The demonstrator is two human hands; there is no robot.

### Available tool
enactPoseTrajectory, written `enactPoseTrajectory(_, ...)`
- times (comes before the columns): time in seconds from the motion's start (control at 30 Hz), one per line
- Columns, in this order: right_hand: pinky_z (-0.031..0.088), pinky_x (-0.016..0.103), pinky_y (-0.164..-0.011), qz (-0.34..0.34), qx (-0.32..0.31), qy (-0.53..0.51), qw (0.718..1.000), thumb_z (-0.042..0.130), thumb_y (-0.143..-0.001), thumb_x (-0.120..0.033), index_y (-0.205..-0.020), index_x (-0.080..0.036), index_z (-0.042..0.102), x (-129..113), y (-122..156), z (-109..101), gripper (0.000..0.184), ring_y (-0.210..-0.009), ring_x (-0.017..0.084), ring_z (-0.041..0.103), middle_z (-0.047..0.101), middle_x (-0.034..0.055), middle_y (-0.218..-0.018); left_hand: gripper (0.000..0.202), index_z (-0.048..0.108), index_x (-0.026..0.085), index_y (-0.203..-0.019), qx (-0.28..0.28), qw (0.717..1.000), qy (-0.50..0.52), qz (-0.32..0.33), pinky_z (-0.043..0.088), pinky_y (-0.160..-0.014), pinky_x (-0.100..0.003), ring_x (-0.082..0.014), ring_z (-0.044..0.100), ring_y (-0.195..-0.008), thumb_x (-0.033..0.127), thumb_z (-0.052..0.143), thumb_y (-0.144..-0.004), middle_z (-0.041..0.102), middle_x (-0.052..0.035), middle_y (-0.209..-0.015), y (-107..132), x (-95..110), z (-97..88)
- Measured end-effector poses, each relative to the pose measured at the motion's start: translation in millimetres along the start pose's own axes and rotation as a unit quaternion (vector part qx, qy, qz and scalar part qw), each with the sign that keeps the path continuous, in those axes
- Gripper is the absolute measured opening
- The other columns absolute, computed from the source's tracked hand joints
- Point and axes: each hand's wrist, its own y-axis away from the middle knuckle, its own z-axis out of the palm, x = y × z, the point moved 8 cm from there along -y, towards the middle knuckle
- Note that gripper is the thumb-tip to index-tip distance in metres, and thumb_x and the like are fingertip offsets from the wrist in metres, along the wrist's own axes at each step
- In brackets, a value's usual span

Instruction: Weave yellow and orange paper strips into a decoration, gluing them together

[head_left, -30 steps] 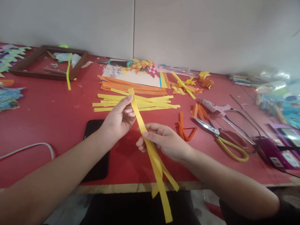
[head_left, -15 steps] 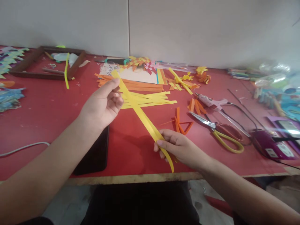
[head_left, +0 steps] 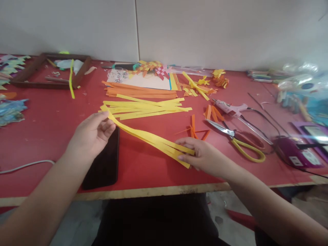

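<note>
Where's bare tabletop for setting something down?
Two patches look bare: left, between wooden frame, white cable and left hand; and front centre, between black device, held yellow strips and table edge. Crowded: right, with scissors and glue gun; back, with orange strips.

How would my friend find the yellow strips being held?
Start at the red table, on its near side. There, a few yellow paper strips stretch from the left hand to the right hand. They are held in both hands, while the neighbouring yellow pile lies on the table.
</note>
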Motion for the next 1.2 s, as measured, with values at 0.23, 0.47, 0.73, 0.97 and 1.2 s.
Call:
enactPoseTrajectory(0.23,0.046,0.027,-0.052,-0.037,0.086,0.177,0.980,0.064,-0.084,-0.033,-0.115,-0.022,0.062,-8.8,7.4,-11.4,0.034,-0.055,0.015,0.058,0.069,0.0016,-0.076,0.018,0.059,0.017,-0.065,-0.048,0.996,-0.069,0.013,0.058,-0.055,-0.017,-0.0094,0.064,-0.049,0.007,0.073,-0.070,0.066,0.0021,-0.051,7.7,-5.8,-0.6)
enactPoseTrajectory(0.47,0.047,0.026,-0.054,-0.032,0.081,0.078,0.993,0.061,-0.086,-0.042,-0.110,-0.023,0.063,-14.7,25.5,-4.7,0.030,-0.058,0.014,0.057,0.062,0.0004,-0.073,0.018,0.060,0.017,-0.066,-0.060,0.996,-0.059,-0.002,0.058,-0.055,-0.015,-0.0085,0.065,-0.052,0.009,0.076,-0.070,0.066,0.0014,-0.053,9.2,-10.0,0.1)
enactPoseTrajectory(0.73,0.047,0.025,-0.052,0.003,0.157,0.063,0.986,0.063,-0.087,-0.045,-0.122,-0.024,0.053,-6.7,46.9,-2.8,0.042,-0.053,0.013,0.054,0.053,-0.0048,-0.064,0.018,0.059,0.018,-0.067,-0.061,0.997,-0.036,0.008,0.058,-0.057,-0.015,-0.0091,0.066,-0.053,0.014,0.076,-0.072,0.065,0.0028,-0.054,3.0,-17.3,-3.4)
enactPoseTrajectory(0.97,0.045,0.020,-0.052,-0.029,0.253,0.195,0.947,0.055,-0.093,-0.042,-0.115,-0.024,0.052,-14.7,56.5,-5.1,0.029,-0.048,0.011,0.052,0.058,-0.0082,-0.059,0.019,0.057,0.019,-0.070,-0.067,0.997,-0.023,0.044,0.059,-0.058,-0.017,-0.0099,0.066,-0.056,0.015,0.075,-0.073,0.063,0.0049,-0.055,4.2,-17.1,-0.9)
enactPoseTrajectory(1.2,0.043,0.023,-0.049,-0.029,0.285,0.311,0.906,0.050,-0.095,-0.048,-0.114,-0.021,0.056,-8.3,47.5,-13.6,0.034,-0.047,0.013,0.053,0.054,-0.0063,-0.057,0.019,0.056,0.019,-0.071,-0.082,0.995,-0.022,0.060,0.059,-0.057,-0.019,-0.0101,0.064,-0.055,0.015,0.073,-0.076,0.062,0.0053,-0.056,6.5,-16.0,2.2)
